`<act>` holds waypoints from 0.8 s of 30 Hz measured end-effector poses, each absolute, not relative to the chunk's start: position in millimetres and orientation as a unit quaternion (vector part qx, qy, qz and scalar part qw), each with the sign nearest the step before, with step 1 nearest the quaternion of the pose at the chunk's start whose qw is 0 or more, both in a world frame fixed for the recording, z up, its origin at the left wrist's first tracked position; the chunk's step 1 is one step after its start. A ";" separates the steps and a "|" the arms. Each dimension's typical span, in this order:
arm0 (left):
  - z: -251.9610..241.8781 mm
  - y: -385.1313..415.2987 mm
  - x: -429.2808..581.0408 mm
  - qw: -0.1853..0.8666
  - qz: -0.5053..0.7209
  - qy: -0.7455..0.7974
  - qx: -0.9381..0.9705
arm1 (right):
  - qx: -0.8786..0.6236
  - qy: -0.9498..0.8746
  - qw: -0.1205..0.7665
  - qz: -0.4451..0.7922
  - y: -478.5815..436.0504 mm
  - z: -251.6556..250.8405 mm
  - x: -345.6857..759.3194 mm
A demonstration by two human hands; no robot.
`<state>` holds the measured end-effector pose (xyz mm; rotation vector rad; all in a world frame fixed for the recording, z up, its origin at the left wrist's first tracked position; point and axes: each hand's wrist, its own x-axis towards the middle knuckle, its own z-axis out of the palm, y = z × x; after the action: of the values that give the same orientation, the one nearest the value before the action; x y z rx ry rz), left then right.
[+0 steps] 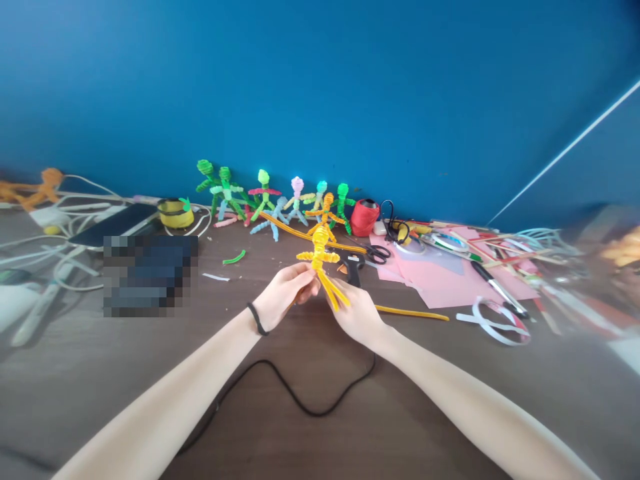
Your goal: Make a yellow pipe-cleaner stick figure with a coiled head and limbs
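A yellow pipe-cleaner figure [320, 253], with a coiled head, two short arms and long straight strands below, is held upright near the middle of the view. My left hand [290, 290], a black band at its wrist, pinches the figure's lower body from the left. On the right side, my right hand [354, 310] has its fingers bent around the figure's lower part; the yellow strands hang in front of it and its fingertips are largely hidden. An orange-yellow pipe cleaner [413, 313] lies on the table right of my right hand.
Several coloured figures [263, 193] stand along the blue wall. Black-handled scissors [379, 254], a red roll [365, 217] and pink paper [440, 283] lie behind and right. Phones [117, 225], a yellow tape roll [175, 214] and white cables are left. A black cord [300, 405] crosses the front.
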<state>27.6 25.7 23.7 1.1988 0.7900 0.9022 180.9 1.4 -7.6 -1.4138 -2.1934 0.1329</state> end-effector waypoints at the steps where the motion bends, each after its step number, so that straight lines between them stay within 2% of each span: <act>1: 22.9 27.3 26.4 0.664 0.396 0.350 0.529 | -0.519 -0.806 0.276 0.070 2.2 -6.3 182.6; 8: 22.7 33.3 20.2 0.676 0.377 0.372 0.512 | -0.495 -0.803 0.303 0.136 6.1 -2.1 189.2; 24: 12.1 38.1 21.6 0.739 0.431 0.337 0.393 | -0.492 -0.818 0.270 0.123 7.7 -4.4 187.2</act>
<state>21.6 38.1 12.1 0.8624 0.7387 0.9449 187.2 7.7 -4.4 -1.3264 -2.2055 0.3311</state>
